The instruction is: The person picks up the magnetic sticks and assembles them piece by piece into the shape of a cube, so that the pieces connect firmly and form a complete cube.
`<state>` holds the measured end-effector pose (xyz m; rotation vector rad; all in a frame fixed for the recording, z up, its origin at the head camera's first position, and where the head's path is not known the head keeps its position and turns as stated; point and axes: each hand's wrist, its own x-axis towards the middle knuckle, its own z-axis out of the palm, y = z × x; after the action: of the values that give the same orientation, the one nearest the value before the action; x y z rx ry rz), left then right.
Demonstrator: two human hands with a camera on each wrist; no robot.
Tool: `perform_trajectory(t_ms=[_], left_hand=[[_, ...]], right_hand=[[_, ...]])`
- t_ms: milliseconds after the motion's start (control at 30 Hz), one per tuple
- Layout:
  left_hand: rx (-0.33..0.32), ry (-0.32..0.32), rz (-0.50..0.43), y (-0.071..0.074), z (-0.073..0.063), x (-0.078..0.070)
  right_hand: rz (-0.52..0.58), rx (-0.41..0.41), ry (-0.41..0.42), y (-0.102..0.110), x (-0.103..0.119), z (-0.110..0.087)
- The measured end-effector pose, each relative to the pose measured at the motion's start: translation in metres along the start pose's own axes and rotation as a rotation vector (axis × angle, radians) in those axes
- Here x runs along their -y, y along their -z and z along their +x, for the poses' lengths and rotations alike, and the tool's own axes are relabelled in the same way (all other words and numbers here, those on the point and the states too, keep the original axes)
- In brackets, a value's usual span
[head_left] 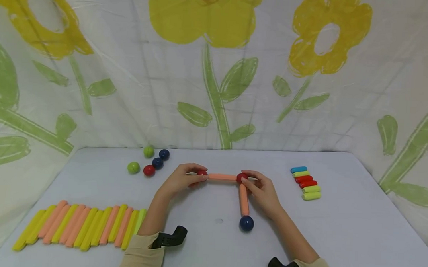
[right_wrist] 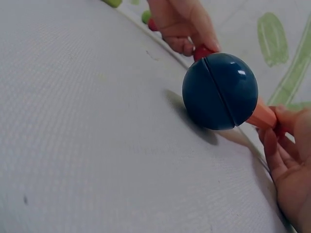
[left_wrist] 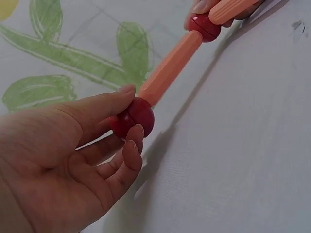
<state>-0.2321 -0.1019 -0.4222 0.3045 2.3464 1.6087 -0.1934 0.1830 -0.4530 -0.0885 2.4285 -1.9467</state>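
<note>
My left hand point(head_left: 179, 180) pinches a red ball point(left_wrist: 134, 118) between thumb and fingers. From that ball an orange rod point(head_left: 223, 177) runs across to a second red ball point(head_left: 241, 177), which my right hand point(head_left: 265, 191) pinches with thumb and fingers. A second orange rod point(head_left: 244, 200) joins this corner ball and points toward me, with a dark blue ball point(head_left: 246, 223) on its near end. In the right wrist view the blue ball point(right_wrist: 220, 91) is large, in front of both hands, and hides most of the rod behind it.
A row of yellow, orange and green rods point(head_left: 84, 225) lies at the left front, partly behind my left forearm. Loose green, red and blue balls point(head_left: 149, 170) sit at the back left. Short coloured rods point(head_left: 306, 181) are stacked at the right. A flower-printed curtain point(head_left: 130, 86) hangs behind the table.
</note>
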Motion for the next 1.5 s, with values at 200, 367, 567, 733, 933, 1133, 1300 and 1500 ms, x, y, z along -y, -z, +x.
perform_trajectory(t_ms=[200,367,567,733,933,1133,1300,1500], left_hand=[[0.016,-0.007,0.045,-0.001,0.0,-0.001],[0.031,-0.016,0.057,-0.001,0.0,0.001],[0.004,0.007,0.089,-0.003,0.001,0.002],[-0.008,0.003,0.103,-0.003,0.001,0.002],[-0.01,0.021,0.073,0.001,-0.006,0.001],[-0.025,0.027,0.037,0.012,-0.023,0.001],[-0.084,0.025,-0.001,0.019,-0.04,0.002],[-0.162,0.068,-0.058,0.026,-0.066,0.008]], right_hand=[[-0.001,-0.005,0.004,0.0,-0.003,0.001],[-0.014,-0.017,0.006,-0.001,-0.002,0.001],[-0.064,-0.022,0.006,-0.001,0.0,0.0],[-0.083,-0.016,0.002,-0.001,0.001,-0.001],[-0.069,-0.006,0.008,-0.001,0.0,-0.001],[-0.063,0.001,0.008,-0.002,-0.001,-0.001],[-0.057,0.0,0.013,-0.001,-0.002,0.0],[-0.061,-0.002,0.02,-0.002,-0.003,0.0]])
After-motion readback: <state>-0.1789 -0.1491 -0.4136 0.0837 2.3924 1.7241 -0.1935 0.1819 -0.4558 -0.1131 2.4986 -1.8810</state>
